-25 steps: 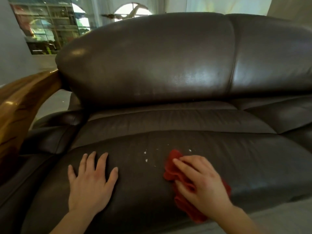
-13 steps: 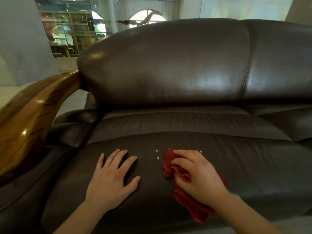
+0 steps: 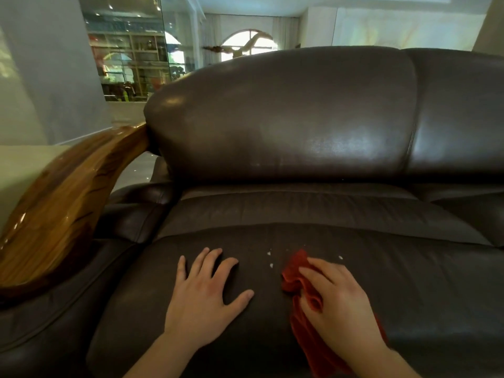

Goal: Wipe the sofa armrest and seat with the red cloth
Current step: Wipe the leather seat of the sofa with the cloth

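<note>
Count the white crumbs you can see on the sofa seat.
3 clear crumbs: two just left of the red cloth, one beyond the right hand. Others may be hidden under the cloth.

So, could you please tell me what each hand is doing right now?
Left hand: open, flat on the seat.
Right hand: holds the red cloth.

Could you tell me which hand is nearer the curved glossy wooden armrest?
Left. The left hand lies flat between the wooden armrest and the right hand, which holds the crumpled red cloth farther away.
</note>
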